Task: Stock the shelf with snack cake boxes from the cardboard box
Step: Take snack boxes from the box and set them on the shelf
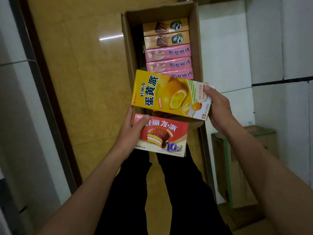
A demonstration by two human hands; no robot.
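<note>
- Lifting out of the cardboard box (126, 48): two snack cake boxes are held above its near end, one per hand.
- Yellow box (162, 94) is gripped at its right end by the right hand (218, 107), thumb on the printed face, fingers hidden behind; it is tilted, its left end unsupported.
- Red box (162, 136) is gripped at its left edge by the left hand (130, 133), thumb across the top corner.
- Judgement: each box is best carried level and kept apart from the other, so that corners are not crushed; an end-only grip may let the yellow box swing.
- Count held: one yellow, one red.
- Count left in the carton, as visible: two gold boxes (166, 27), three pink boxes (167, 53); more may be hidden beneath the yellow one.
- Shelf is not identified with certainty; a second carton (237, 167) stands on the floor (76, 82) to the right.
</note>
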